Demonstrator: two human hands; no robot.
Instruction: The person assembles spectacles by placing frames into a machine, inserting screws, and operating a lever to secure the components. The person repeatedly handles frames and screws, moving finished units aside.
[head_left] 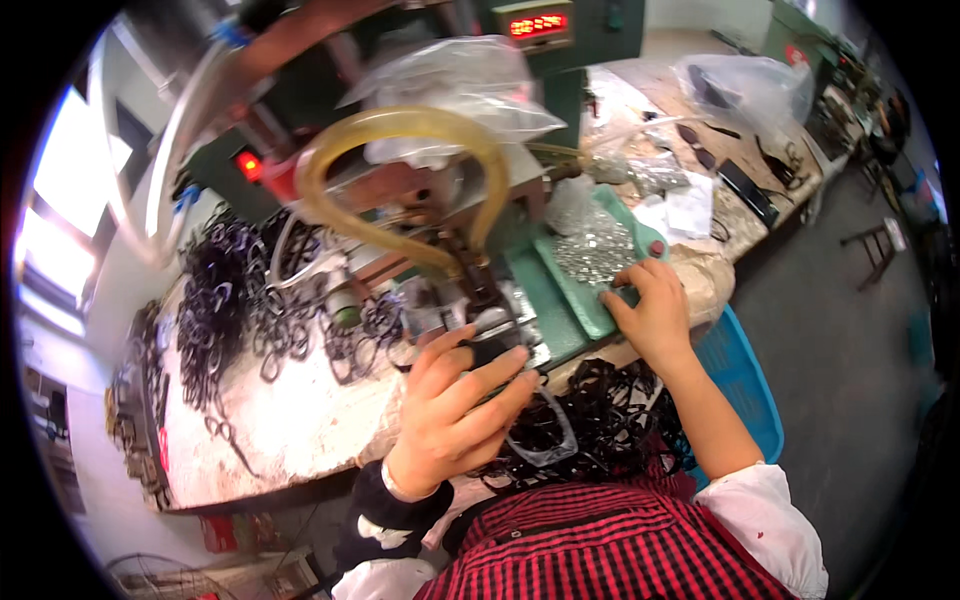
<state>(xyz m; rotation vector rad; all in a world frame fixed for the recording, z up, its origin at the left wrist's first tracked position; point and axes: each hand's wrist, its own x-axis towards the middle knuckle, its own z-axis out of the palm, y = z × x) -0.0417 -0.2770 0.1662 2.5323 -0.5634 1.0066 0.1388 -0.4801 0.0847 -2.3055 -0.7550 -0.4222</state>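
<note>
My left hand (455,405) is at the front of a bench machine, its fingers curled over an eyeglass frame. One grey rim of the eyeglass frame (552,440) hangs out below the fingers; the rest is mostly hidden by the hand. Just above the fingertips is the machine's dark metal working head (482,285). My right hand (655,310) reaches into a green tray (590,318), thumb and forefinger curled together at the edge of a heap of small shiny metal parts (595,250). What lies between those fingertips is too small to make out.
Dark eyeglass frames (610,410) are piled at my lap, and more frames (225,290) lie on the bench at left. A yellow hose (405,122) loops over the machine. A blue basket (745,375) stands at right. Plastic bags (745,85) and sunglasses lie behind.
</note>
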